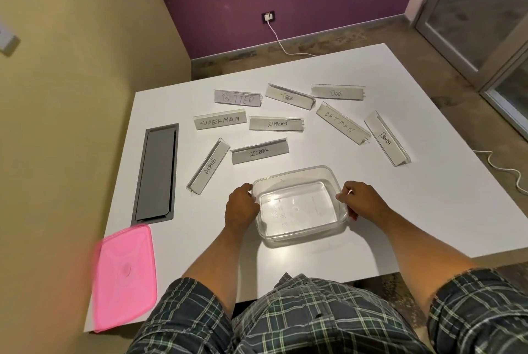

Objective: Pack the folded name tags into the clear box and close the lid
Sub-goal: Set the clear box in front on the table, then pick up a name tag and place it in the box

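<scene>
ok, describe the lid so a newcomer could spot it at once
On the white table, look at the near left corner, left of the clear box that both hands hold. The lid lies flat there, overhanging the edge. It is the only pink thing.

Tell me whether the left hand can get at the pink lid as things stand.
Probably yes. The pink lid lies uncovered at the table's near left corner, nothing between it and the left hand, which must first let go of the clear box.

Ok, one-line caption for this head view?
Both hands, left and right, grip the empty clear box; nine name tags and pink lid wait.
</scene>
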Demonstrator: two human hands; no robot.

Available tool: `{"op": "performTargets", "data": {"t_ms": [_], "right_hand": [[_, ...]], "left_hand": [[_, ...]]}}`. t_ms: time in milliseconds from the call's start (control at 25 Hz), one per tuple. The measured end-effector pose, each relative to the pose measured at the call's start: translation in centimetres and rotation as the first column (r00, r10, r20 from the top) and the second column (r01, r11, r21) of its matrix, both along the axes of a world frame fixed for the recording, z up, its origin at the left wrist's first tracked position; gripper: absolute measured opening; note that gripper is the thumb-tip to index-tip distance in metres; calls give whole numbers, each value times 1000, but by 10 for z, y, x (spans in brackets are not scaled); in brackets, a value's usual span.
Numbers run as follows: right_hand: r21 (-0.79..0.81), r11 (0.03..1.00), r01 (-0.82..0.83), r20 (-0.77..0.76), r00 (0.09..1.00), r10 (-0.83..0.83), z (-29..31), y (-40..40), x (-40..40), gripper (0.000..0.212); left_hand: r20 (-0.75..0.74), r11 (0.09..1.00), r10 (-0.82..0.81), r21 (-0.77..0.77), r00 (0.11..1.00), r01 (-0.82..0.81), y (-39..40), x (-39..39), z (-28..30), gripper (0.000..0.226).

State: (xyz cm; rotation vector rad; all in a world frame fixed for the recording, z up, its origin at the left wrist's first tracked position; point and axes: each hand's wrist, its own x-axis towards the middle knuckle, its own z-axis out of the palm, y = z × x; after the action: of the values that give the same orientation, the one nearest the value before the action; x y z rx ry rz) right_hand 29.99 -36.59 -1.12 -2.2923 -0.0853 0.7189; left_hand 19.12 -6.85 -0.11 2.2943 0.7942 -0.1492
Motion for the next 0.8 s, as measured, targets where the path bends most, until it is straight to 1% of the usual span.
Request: {"op": "performTargets", "data": {"t_ms": [80, 200, 240, 320, 400, 520, 560, 640, 720, 800], "right_hand": [[-69, 997, -42, 20, 999, 43, 1, -2, -1, 24], [-226, 972, -59, 95, 992, 82, 1, -3, 3, 51], [-234, 972, -29, 126, 990, 60, 2, 0, 5, 57], [-163, 985, 65, 192, 981, -33, 3, 8, 11, 56], [-49, 988, 146, 261, 957, -128, 5, 20, 22, 44], [89, 975, 202, 296, 930, -219, 9, 46, 44, 27], [104, 976, 190, 301, 930, -213, 9, 55, 53, 23], [112, 984, 137, 270, 949, -163, 10, 76, 71, 26], [107, 991, 76, 200, 975, -96, 10, 98, 88, 37], [59, 998, 14, 145, 989, -23, 10, 117, 101, 50]], "left_hand": [[-13, 999, -32, 27, 999, 32, -2, -1, 1, 40], [-28, 964, -127, 232, 991, 130, 0, -5, -1, 39], [-23, 955, -132, 263, 991, 133, 2, -7, -3, 42], [-13, 966, -85, 245, 996, 86, 10, -9, -6, 48], [-13, 978, -18, 206, 1000, 20, 19, -8, -9, 50], [-14, 979, 20, 202, 1000, -17, 30, 1, -8, 51], [-20, 976, 17, 218, 1000, -12, 34, 7, -7, 52], [-39, 972, 9, 236, 999, 1, 40, 20, -4, 56], [-62, 975, 2, 222, 998, 12, 48, 36, -2, 59], [-65, 977, -14, 213, 998, 27, 56, 53, 0, 58]]}}
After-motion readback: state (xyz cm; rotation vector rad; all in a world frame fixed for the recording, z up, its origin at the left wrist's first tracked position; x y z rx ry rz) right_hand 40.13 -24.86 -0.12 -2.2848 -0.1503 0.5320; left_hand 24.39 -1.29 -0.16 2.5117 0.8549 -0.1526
